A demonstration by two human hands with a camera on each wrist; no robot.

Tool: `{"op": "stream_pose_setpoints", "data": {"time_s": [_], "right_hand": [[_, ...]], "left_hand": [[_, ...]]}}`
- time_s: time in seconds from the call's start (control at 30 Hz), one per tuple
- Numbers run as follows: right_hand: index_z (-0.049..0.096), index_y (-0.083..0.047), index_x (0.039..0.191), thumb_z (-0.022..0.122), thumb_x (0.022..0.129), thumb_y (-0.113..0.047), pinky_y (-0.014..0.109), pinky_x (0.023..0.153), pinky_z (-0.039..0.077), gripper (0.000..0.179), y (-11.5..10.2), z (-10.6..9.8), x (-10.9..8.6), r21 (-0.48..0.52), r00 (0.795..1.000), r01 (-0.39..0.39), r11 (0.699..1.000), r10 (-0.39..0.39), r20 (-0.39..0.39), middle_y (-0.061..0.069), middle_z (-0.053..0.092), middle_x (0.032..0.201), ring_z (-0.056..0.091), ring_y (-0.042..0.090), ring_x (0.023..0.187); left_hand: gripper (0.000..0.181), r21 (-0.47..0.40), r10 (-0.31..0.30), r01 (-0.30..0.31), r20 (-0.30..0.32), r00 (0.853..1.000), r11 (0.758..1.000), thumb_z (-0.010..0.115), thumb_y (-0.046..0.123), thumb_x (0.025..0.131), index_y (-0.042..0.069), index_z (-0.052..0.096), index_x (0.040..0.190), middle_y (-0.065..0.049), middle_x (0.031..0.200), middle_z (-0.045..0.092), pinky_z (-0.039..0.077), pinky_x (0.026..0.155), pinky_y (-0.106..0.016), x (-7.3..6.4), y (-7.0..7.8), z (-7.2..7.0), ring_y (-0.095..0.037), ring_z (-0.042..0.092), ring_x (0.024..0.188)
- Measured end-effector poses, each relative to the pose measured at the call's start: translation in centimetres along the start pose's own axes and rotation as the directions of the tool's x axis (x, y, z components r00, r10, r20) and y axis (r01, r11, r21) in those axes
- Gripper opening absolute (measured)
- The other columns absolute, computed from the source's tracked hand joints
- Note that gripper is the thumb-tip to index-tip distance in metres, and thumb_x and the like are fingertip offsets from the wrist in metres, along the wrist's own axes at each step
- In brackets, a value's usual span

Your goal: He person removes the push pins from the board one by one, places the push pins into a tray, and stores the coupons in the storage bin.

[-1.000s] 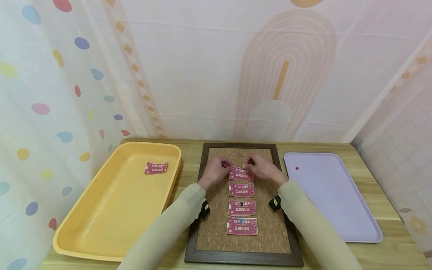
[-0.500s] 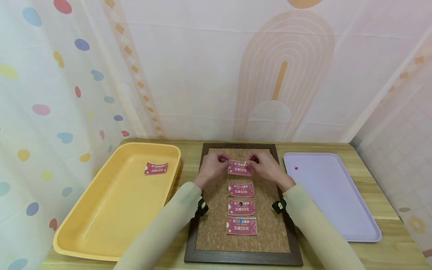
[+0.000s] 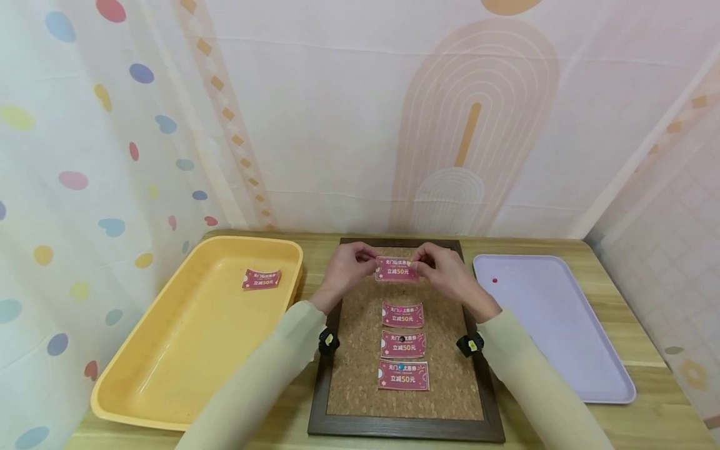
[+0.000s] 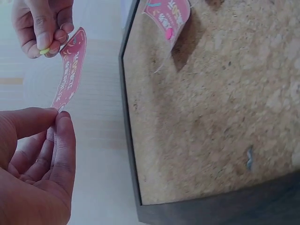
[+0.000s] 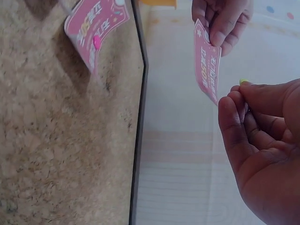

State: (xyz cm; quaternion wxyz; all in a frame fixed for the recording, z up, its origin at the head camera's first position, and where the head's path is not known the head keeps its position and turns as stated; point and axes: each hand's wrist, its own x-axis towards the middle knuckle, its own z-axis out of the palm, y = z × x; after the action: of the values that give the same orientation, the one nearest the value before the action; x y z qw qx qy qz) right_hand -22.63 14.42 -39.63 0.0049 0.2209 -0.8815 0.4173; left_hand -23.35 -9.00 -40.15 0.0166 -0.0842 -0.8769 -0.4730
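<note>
A pink paper coupon (image 3: 394, 270) is stretched between both hands over the far end of the framed corkboard (image 3: 360, 381). My left hand (image 3: 347, 270) pinches its left end between thumb and fingertips. In my right hand (image 3: 447, 274), thumb and fingers pinch a yellow push pin (image 5: 243, 82), with the coupon's right end right at those fingertips. Nearer on the board, three similar coupons lie in a column: one with a pink pin (image 5: 97, 42), one with a black pin (image 3: 402, 339), and the nearest coupon (image 3: 404, 380) with a blue pin (image 3: 401, 367).
A yellow tray (image 3: 169, 350) on the left has another coupon (image 3: 261, 280) inside. To the right is a lilac tray (image 3: 568, 337) with a small red pin (image 3: 495, 280). A printed curtain (image 3: 326, 125) hangs behind the wooden table (image 3: 664, 400).
Both hands have moved the coupon away from the pinned column, up toward the board's far edge. It has gone from just beyond the pink-pinned coupon to a wider gap.
</note>
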Motion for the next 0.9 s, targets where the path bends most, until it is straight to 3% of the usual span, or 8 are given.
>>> {"op": "stream_pose_setpoints", "data": {"time_s": [0.33, 0.9], "right_hand": [[0.067, -0.007, 0.106, 0.065, 0.103, -0.015, 0.03, 0.06, 0.041, 0.008, -1.3, -0.1, -0.6, -0.003, 0.999, 0.051, 0.999, -0.051, -0.009, 0.001, 0.063, 0.082, 0.05, 0.015, 0.068], [0.068, -0.011, 0.105, 0.067, 0.102, -0.015, 0.03, 0.064, 0.047, 0.004, -3.1, -1.0, -2.3, -0.021, 0.994, 0.104, 0.994, -0.105, -0.027, 0.0, 0.068, 0.09, 0.056, 0.015, 0.073]], "left_hand": [[0.011, -0.048, -0.024, 0.025, 0.02, 0.999, 0.999, 0.072, 0.011, 0.094, 0.005, 0.075, 0.102, -0.006, 0.091, 0.072, 0.05, 0.066, -0.027, -0.5, 0.7, -1.6, -0.018, 0.064, 0.079], [0.013, -0.036, -0.005, 0.005, 0.011, 1.0, 0.999, 0.071, 0.018, 0.096, 0.008, 0.076, 0.103, -0.005, 0.092, 0.074, 0.053, 0.072, -0.031, -2.1, 0.9, -4.4, -0.018, 0.068, 0.084]]}}
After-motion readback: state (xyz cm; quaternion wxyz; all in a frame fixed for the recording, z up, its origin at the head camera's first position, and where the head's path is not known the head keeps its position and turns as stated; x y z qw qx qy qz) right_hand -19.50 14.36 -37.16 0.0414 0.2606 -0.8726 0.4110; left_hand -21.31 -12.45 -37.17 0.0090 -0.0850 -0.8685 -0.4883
